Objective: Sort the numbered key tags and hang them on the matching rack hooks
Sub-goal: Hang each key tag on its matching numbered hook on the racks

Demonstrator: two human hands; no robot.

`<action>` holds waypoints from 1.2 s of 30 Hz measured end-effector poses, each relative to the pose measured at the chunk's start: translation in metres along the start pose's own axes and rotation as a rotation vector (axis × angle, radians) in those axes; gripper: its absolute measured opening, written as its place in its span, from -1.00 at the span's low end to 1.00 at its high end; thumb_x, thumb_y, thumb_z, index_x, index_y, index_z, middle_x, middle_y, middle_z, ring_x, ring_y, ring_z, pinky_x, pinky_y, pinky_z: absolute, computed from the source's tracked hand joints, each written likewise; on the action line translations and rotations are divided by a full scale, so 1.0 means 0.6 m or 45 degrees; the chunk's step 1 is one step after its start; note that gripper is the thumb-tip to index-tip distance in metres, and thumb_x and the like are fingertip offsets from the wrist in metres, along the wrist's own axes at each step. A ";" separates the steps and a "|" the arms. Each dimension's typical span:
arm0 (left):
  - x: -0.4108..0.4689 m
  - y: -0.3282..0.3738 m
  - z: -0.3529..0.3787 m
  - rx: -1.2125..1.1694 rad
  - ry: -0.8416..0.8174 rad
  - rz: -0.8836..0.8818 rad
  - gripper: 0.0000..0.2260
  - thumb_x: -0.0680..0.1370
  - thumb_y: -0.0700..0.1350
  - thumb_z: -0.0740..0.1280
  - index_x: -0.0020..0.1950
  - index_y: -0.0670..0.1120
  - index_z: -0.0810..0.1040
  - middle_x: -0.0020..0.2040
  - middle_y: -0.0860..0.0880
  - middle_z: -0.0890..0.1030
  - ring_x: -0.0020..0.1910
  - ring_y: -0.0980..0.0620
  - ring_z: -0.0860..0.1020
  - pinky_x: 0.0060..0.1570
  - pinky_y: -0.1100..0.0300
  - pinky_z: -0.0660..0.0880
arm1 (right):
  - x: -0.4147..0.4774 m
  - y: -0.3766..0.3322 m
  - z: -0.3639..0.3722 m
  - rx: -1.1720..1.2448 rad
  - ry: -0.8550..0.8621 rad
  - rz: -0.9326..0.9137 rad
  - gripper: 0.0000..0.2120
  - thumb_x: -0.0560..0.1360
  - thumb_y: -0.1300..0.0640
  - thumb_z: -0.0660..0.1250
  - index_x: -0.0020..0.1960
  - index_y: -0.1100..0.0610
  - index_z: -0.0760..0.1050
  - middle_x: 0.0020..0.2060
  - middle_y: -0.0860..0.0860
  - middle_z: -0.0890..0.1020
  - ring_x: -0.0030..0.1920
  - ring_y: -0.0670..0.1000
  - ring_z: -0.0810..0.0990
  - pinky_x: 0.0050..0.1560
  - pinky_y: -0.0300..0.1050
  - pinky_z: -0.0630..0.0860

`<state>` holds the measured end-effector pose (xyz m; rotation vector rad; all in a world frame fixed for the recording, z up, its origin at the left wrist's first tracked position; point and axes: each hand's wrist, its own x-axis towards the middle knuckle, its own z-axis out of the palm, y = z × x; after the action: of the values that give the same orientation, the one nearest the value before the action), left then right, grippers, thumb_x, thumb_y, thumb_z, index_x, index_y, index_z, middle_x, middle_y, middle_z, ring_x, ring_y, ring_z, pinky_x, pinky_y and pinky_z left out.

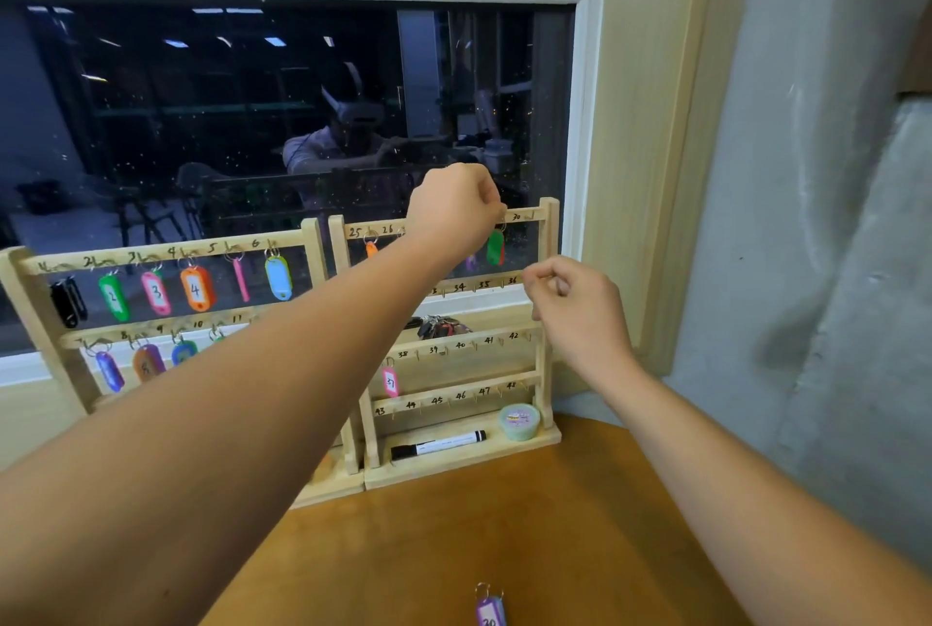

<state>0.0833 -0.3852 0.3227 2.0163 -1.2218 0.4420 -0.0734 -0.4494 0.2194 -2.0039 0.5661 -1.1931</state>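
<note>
Two wooden key racks stand on the table against a window: the left rack (161, 256) and the right rack (548, 221). My left hand (454, 209) reaches to the right rack's top rail, fingers curled, and pinches the ring of a green tag (496, 248) hanging just left of number 30. Lower and to the right, my right hand (572, 295) hovers beside number 36 with fingers curled and thumb against forefinger; I see nothing in it. A purple tag (490, 611) lies on the table at the front edge of view. My left forearm hides much of both racks.
The left rack carries several coloured tags, including green 2 (113, 296), pink 3 (156, 292) and orange 4 (196, 290). An orange tag (371, 249) and pink tag 37 (391, 382) hang on the right rack. Its base holds a black marker (438, 444) and a green tub (519, 421).
</note>
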 end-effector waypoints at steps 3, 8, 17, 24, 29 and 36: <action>-0.023 0.000 -0.009 -0.011 0.057 0.083 -0.95 0.57 -0.06 0.45 -0.08 0.08 0.67 -0.15 0.16 0.65 0.00 -0.01 0.63 0.05 -0.05 0.64 | -0.037 0.021 0.003 0.046 -0.074 0.029 -0.83 0.65 0.11 0.39 -0.04 -0.12 0.67 -0.35 0.08 0.65 -0.26 0.09 0.66 -0.11 -0.12 0.55; -0.120 -0.010 -0.019 -0.228 0.044 0.051 -0.93 0.57 -0.09 0.47 -0.10 0.06 0.68 -0.19 0.14 0.66 -0.15 0.15 0.61 -0.10 0.15 0.59 | -0.116 0.083 0.016 0.104 -0.339 0.178 -0.82 0.65 0.12 0.42 -0.09 -0.09 0.68 -0.32 0.16 0.61 -0.37 -0.05 0.49 -0.23 -0.12 0.45; -0.345 -0.109 0.051 -0.374 -0.340 -0.261 -0.87 0.56 -0.11 0.50 -0.16 0.10 0.69 -0.21 0.17 0.71 -0.19 0.19 0.63 -0.22 0.34 0.51 | -0.262 0.166 0.043 -0.054 -0.603 0.302 -0.86 0.59 0.17 0.48 -0.08 -0.05 0.71 -0.22 -0.13 0.69 -0.23 -0.23 0.55 -0.17 -0.34 0.45; -0.489 -0.164 0.123 -0.227 -0.761 -0.426 -0.96 0.55 0.01 0.52 -0.04 0.12 0.69 -0.13 0.13 0.72 -0.11 0.22 0.64 -0.03 0.22 0.60 | -0.330 0.204 0.059 -0.226 -0.801 0.218 -0.95 0.57 0.06 0.51 -0.04 -0.08 0.70 -0.14 -0.16 0.60 -0.09 -0.13 0.59 -0.10 -0.33 0.47; -0.529 -0.172 0.146 -0.168 -0.925 -0.391 -0.77 0.52 0.15 0.54 0.12 0.18 0.63 -0.03 0.16 0.65 -0.05 0.23 0.59 -0.09 0.36 0.48 | -0.332 0.205 0.055 -0.270 -0.881 0.189 -0.94 0.56 0.03 0.50 0.02 -0.11 0.67 -0.06 -0.17 0.56 -0.01 -0.16 0.57 -0.04 -0.32 0.50; -0.543 -0.172 0.157 -0.160 -0.885 -0.342 -0.84 0.53 0.17 0.53 0.02 0.18 0.62 -0.02 0.17 0.61 -0.03 0.19 0.55 -0.04 0.25 0.50 | -0.334 0.206 0.054 -0.318 -0.931 0.145 -0.90 0.54 0.02 0.52 0.02 -0.12 0.63 -0.01 -0.19 0.54 0.08 -0.22 0.53 0.04 -0.30 0.50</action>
<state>0.0061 -0.2232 0.0170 2.2535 -1.2878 -0.4983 -0.1407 -0.3809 0.0021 -2.3809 0.4516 -0.2704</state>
